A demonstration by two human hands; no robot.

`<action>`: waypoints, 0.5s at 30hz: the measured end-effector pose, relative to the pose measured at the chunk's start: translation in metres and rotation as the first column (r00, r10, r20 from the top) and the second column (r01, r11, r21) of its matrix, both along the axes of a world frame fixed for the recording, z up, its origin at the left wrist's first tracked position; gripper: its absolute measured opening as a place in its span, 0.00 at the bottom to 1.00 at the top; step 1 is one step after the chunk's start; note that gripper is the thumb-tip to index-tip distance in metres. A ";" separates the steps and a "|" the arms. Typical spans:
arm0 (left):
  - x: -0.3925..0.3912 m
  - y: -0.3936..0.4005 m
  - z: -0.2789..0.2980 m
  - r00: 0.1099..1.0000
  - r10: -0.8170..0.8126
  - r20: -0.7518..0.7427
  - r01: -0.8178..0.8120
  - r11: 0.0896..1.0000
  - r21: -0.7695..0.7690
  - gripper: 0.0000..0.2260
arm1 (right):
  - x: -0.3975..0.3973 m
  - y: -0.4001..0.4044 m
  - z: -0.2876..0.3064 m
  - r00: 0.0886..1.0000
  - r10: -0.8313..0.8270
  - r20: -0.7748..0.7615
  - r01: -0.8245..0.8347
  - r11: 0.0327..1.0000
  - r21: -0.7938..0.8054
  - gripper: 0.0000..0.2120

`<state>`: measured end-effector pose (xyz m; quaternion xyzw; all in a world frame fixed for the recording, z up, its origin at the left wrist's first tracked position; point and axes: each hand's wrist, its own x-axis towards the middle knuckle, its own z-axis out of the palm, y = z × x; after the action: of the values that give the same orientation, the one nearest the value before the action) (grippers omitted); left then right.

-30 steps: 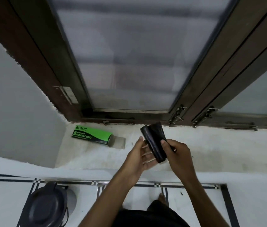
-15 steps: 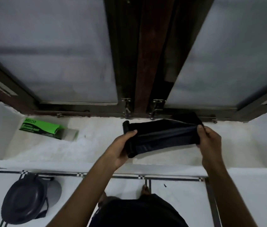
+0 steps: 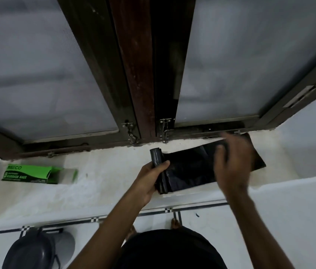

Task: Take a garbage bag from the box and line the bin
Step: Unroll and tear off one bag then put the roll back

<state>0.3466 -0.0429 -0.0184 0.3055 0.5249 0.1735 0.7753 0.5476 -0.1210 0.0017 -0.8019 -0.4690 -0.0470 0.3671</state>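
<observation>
I'm unrolling a bag [image 3: 190, 169] over the sill, my left hand [image 3: 149, 179] gripping the roll [image 3: 158, 162] and my blurred right hand [image 3: 231, 164] over the sheet, grip unclear; next I must tear it free and carry it to the bin [image 3: 35, 249], cut off near left, well apart from the box [image 3: 29, 173].

A single head-worn view is given, aimed forward and steeply down from close above the sill [image 3: 99, 183], window [image 3: 134, 74] and floor [image 3: 269, 220].

The green box [image 3: 29, 174] reads "BECO" and "GARBAGE BAGS"
</observation>
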 end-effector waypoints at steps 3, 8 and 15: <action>0.000 0.001 0.002 0.999 -0.047 0.002 0.047 0.998 0.043 0.13 | -0.046 0.025 -0.008 0.930 0.282 -0.237 -0.304 0.950 -0.063 0.15; -0.013 0.005 0.005 0.995 -0.059 0.086 0.068 0.992 -0.103 0.12 | -0.058 0.051 -0.047 0.854 0.396 -0.338 -0.453 0.885 -0.106 0.13; -0.039 0.016 0.004 0.981 0.110 0.160 -0.063 0.960 -0.273 0.15 | -0.027 0.042 -0.043 0.919 0.392 -0.041 -0.393 0.904 -0.169 0.19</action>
<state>0.3072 -0.0273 -0.0146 0.1587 0.4867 0.1608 0.8439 0.5211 -0.0794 -0.0418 -0.7204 -0.6218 0.0712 0.2988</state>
